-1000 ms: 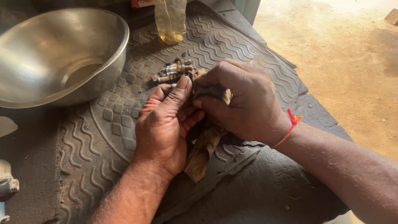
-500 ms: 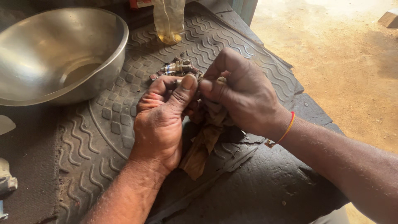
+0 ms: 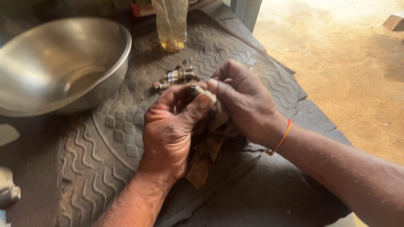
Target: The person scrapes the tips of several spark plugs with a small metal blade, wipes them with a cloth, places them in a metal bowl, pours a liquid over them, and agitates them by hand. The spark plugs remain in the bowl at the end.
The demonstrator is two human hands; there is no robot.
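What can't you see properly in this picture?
All in the head view:
- The small metal part: mostly covered by the left hand and right hand.
- The brown rag: its top is hidden under both hands.
- The steel bowl: cut off by the left edge.
- The plastic bag: cut off by the top edge.

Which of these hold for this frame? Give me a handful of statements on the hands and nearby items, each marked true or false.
1. Both hands hold a small metal part wrapped in a brown rag. True: left hand, right hand, metal part, brown rag.
2. The steel bowl is on the right side. False: the steel bowl sits at upper left.
3. More small metal parts lie on the rubber mat. True.
4. The right wrist is bare. False: it wears an orange thread band.
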